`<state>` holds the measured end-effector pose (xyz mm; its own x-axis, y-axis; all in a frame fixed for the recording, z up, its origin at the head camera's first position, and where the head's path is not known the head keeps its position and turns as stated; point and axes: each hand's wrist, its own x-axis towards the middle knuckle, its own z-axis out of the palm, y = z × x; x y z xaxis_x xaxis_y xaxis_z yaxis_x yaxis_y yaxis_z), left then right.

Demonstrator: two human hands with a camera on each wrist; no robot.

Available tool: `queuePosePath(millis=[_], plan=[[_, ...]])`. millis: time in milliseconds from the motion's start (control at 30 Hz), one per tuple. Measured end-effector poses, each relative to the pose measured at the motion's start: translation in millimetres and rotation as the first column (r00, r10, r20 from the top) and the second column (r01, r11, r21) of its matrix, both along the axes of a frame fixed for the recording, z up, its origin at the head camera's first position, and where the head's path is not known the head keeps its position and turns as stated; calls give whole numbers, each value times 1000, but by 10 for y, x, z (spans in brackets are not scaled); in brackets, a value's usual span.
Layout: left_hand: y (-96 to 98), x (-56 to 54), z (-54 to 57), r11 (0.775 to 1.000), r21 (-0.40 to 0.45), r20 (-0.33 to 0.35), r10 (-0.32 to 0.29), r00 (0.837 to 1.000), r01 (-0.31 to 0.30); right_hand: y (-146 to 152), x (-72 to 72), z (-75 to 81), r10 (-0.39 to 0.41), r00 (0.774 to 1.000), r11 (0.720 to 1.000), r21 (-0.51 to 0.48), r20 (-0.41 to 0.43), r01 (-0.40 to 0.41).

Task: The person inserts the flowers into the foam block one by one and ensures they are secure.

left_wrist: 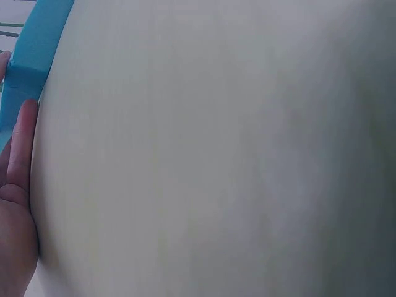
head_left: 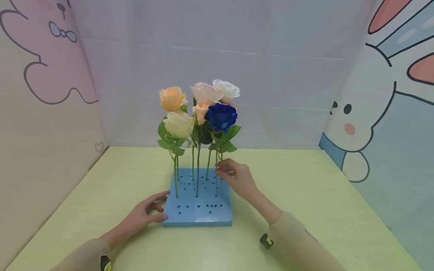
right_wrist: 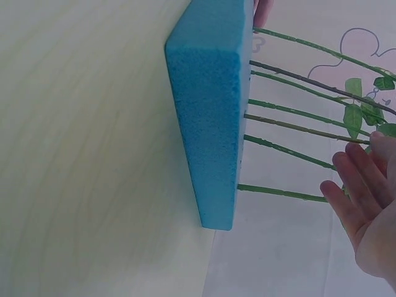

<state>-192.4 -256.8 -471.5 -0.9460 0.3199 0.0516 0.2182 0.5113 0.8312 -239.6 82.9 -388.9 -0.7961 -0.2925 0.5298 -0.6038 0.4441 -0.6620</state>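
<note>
A light blue foam block [head_left: 198, 218] with rows of small holes lies on the table, and several artificial roses stand upright in it. My right hand [head_left: 239, 178] pinches the green stem of the blue rose [head_left: 221, 117] between thumb and fingertips, partway up; that stem's foot meets the block at its right side. The other fingers [right_wrist: 349, 179] are loosely bent beside neighbouring stems. Against the block's left side my left hand [head_left: 145, 212] rests, thumb near the front corner and fingers spread farther back. In the left wrist view, one straight finger [left_wrist: 23, 136] touches the block's side.
Left of the blue rose are a cream rose [head_left: 179, 124] and a yellow-orange rose [head_left: 173, 98]. Behind it rise a peach rose [head_left: 200, 112], a pale pink rose [head_left: 205, 93] and a white rose [head_left: 228, 90]. The pale yellow table [head_left: 298, 188] meets cartoon-printed side walls and a plain back cloth [head_left: 288, 75].
</note>
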Motion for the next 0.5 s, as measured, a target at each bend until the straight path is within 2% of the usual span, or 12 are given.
queuePosePath(millis=[500], plan=[[-2, 15, 20, 1000, 5, -4, -7, 1000, 7, 17, 13, -10, 18, 1000, 1000, -20, -20, -18]])
